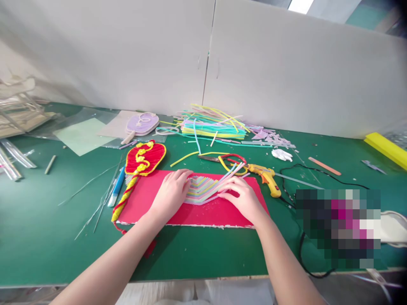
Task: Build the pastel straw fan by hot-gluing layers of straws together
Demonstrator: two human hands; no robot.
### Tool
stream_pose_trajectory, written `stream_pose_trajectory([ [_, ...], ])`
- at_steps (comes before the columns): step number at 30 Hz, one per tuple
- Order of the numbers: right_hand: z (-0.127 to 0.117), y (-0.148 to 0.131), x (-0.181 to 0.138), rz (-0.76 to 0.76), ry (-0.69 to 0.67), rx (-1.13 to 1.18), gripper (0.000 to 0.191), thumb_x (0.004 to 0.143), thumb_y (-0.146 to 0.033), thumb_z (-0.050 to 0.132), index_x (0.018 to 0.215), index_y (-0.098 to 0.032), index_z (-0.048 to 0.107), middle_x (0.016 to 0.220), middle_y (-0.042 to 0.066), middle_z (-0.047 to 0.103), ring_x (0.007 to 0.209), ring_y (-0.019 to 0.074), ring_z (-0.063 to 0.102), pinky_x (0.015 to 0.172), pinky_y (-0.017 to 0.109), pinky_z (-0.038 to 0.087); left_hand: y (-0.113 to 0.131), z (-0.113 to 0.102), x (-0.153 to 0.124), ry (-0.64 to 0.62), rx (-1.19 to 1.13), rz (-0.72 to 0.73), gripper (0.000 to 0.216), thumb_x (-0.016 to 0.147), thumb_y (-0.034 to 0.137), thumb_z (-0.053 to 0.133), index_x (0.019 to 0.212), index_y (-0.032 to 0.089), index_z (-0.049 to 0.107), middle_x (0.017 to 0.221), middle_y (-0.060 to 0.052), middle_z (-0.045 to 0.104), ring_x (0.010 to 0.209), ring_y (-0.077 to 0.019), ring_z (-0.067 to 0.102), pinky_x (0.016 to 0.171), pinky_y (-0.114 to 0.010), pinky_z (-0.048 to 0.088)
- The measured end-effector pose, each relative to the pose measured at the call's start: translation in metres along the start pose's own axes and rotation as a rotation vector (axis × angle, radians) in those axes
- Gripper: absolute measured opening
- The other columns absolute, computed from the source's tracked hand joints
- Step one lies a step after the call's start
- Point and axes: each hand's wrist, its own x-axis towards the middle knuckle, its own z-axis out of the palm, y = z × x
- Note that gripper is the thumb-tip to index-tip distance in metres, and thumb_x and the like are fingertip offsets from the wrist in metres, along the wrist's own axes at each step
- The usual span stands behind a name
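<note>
A row of pastel pipe cleaners, bent into nested V shapes in stripes, lies on a red board. My left hand holds its left end against the board, with fingers bent and close together. Around the loose right ends, which fan up and to the right, my right hand has its fingers curled, with the thumb side near the lower strands. Some fingertips are hidden. Just behind the board are scissors with red and yellow handles. A yellow glue gun rests at the board's right corner.
A red and yellow pipe-cleaner fan overlaps the board's left side, next to a blue-handled tool. Behind lie a purple fan and a pile of pipe cleaners. A black cord runs right, near a blurred-out patch.
</note>
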Motion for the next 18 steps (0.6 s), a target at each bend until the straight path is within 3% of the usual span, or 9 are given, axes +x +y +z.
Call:
stream_pose_trajectory([
  [6,-0.003,0.005,0.0,0.037,-0.057,-0.023,0.006,0.085,-0.026,0.064,0.081,-0.025,0.068,0.089,0.002,0.063,0.093,0.0197,0.06,0.088,0.038,0.05,-0.007,-0.002,0.002,-0.039,-0.105,-0.076,0.03,0.093,0.027,0.041,0.107,0.017,0.065,0.113,-0.01,0.061,0.101,-0.0251,0.06,0.092,-0.041,0.049],
  [13,0.001,0.006,0.0,-0.025,-0.069,-0.021,0.009,0.087,-0.022,0.061,0.08,-0.024,0.067,0.087,0.002,0.065,0.088,0.0191,0.059,0.084,0.037,0.049,-0.015,0.003,0.002,0.006,-0.129,-0.009,0.031,0.092,0.02,0.036,0.097,0.017,0.066,0.107,-0.01,0.063,0.094,-0.0226,0.061,0.087,-0.039,0.05],
  [18,0.003,0.01,-0.002,-0.075,-0.082,-0.121,0.008,0.087,-0.022,0.062,0.08,-0.023,0.066,0.087,0.001,0.066,0.088,0.0196,0.058,0.084,0.039,0.046,-0.019,0.004,0.003,-0.002,-0.119,0.028,0.03,0.093,0.019,0.036,0.097,0.018,0.065,0.109,-0.009,0.063,0.098,-0.0223,0.06,0.094,-0.042,0.046],
])
